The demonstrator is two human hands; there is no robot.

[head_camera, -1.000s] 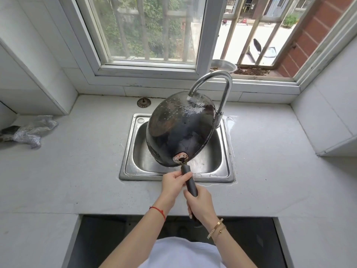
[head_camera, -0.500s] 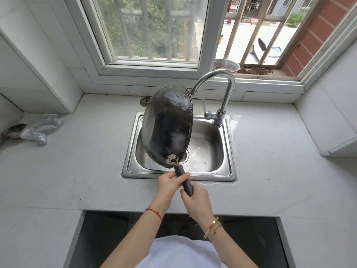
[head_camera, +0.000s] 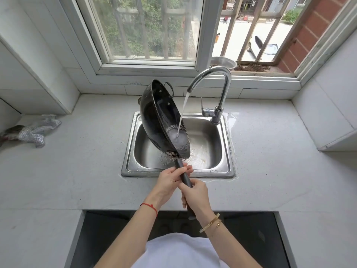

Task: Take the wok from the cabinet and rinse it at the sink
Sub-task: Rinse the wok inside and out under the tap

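Wok (head_camera: pixel 160 120) tilted under running tap (head_camera: pixel 216 84) above the sink (head_camera: pixel 229 151).
Left hand (head_camera: pixel 170 179) and right hand (head_camera: pixel 196 194) both grip its handle (head_camera: pixel 184 174).

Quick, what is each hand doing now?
Left hand: grips the wok handle.
Right hand: grips the handle lower down.

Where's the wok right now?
In the head view the wok is at centre, held tilted on edge over the left part of the sink, just left of the faucet, whose stream lands inside it.
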